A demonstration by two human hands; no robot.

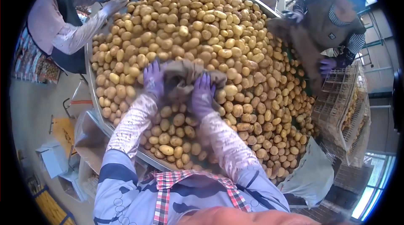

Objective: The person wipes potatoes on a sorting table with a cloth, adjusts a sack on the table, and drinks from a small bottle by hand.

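A brown cloth [182,77] lies bunched on a wide heap of potatoes [185,31]. My left hand [153,81], in a purple glove, rests at the cloth's left edge with its fingers stretched forward and apart. On the right side of the cloth, my right hand [203,96] lies with its gloved fingers spread over the fabric. Both palms face down, so whatever is beneath them is hidden. Loose potatoes sit between my forearms, close to the near rim.
A metal-rimmed table [93,98] bears the heap. One person [50,18] works at the left; another [336,22] handles a brown cloth at the right. Plastic crates [336,103] stand beside that person. A pale sack [309,176] hangs over the near right edge. Cardboard boxes [52,157] are at the left.
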